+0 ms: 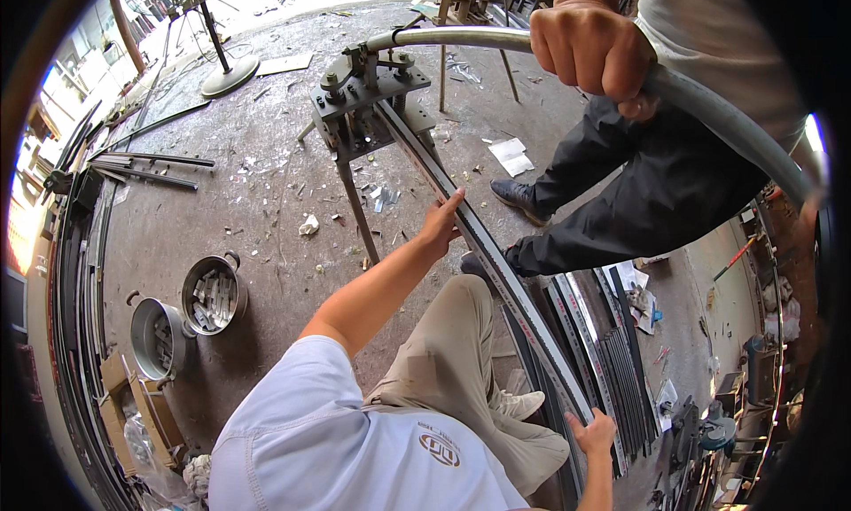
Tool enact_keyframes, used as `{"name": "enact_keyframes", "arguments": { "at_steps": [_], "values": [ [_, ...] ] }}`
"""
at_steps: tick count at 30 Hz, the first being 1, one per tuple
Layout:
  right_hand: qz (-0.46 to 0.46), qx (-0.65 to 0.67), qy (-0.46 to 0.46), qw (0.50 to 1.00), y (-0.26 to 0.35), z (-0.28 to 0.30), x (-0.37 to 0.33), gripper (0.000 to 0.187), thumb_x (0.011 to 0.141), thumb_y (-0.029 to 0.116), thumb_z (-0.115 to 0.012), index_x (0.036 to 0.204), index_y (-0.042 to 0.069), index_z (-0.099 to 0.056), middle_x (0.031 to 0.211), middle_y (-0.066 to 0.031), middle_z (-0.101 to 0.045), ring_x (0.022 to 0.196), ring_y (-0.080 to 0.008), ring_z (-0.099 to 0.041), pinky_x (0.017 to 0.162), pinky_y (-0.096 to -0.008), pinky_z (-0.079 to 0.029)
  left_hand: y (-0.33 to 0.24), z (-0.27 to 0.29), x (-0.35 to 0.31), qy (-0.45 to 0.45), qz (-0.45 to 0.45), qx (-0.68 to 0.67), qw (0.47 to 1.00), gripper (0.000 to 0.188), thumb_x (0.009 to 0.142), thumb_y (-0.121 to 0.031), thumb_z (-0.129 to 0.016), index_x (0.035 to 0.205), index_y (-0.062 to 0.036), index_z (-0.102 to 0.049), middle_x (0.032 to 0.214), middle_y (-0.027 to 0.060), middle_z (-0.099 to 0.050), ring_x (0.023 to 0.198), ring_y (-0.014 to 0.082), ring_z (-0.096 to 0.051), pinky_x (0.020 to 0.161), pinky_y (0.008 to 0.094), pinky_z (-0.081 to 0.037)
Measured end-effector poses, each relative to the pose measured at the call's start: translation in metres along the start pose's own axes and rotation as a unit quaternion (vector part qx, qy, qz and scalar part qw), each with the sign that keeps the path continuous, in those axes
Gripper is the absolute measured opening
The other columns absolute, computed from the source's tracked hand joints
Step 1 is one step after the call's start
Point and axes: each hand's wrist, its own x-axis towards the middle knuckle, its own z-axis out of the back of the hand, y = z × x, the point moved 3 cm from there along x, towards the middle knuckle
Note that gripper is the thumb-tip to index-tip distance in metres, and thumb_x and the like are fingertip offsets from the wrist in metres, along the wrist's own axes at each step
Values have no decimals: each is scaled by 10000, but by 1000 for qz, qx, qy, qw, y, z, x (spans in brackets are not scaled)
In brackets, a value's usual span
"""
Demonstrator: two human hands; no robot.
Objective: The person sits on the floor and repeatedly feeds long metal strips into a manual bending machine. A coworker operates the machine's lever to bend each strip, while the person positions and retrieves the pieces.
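Note:
A long, slotted metal profile (pixel 499 261) slants from the upper middle down to the lower right. Around its middle, the fingers of my left hand (pixel 441 222) are closed on the side edge. My right hand (pixel 594 431) grips the same profile close to its near end. The far end runs into a hand-lever press (pixel 368 99) on a metal stand, and the press hides its tip. From the press a long, curved-looking pipe lever (pixel 470 38) reaches to the right, with a co-worker's hand (pixel 592 50) wrapped round it.
The co-worker's dark-trousered legs (pixel 612 192) stand right of the profile. More profiles (pixel 612 360) lie on the floor to the right. Two metal pots (pixel 215 294) with short metal pieces stand at left. Long bars (pixel 75 316) line the left side. Scraps litter the floor.

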Motion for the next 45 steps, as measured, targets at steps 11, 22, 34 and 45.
{"name": "enact_keyframes", "arguments": {
  "at_steps": [11,22,34,45],
  "values": [
    [-24,19,6,1000,4,7,3,703,735,691,-808,869,4,-738,799,-261,-708,808,-485,-688,740,-560,-539,14,-12,8,-36,-31,-29,998,445,995,-509,-674,1184,-138,-518,930,7,-588,794,155,-618,680,415,-589],
    [10,21,-35,999,-27,-17,5,722,737,712,-795,822,1,-705,799,-260,-706,812,-487,-683,752,-554,-533,30,-13,33,-80,-52,-6,995,403,1036,-490,-614,1140,-103,-571,894,27,-626,760,159,-617,658,359,-531],
    [-41,38,33,998,-84,-15,-33,611,705,591,-876,807,9,-718,742,-232,-708,751,-464,-696,691,-528,-540,69,-53,-56,-56,21,10,998,568,1004,-477,-675,1318,-27,-527,1160,87,-651,1073,180,-596,959,373,-493],
    [-66,56,69,994,-108,-31,-113,577,688,528,-903,830,5,-706,730,-235,-697,733,-470,-684,682,-533,-529,95,-17,-122,-24,65,29,997,616,955,-512,-738,1316,-67,-513,1142,36,-620,994,149,-638,834,367,-562]
  ]
}}
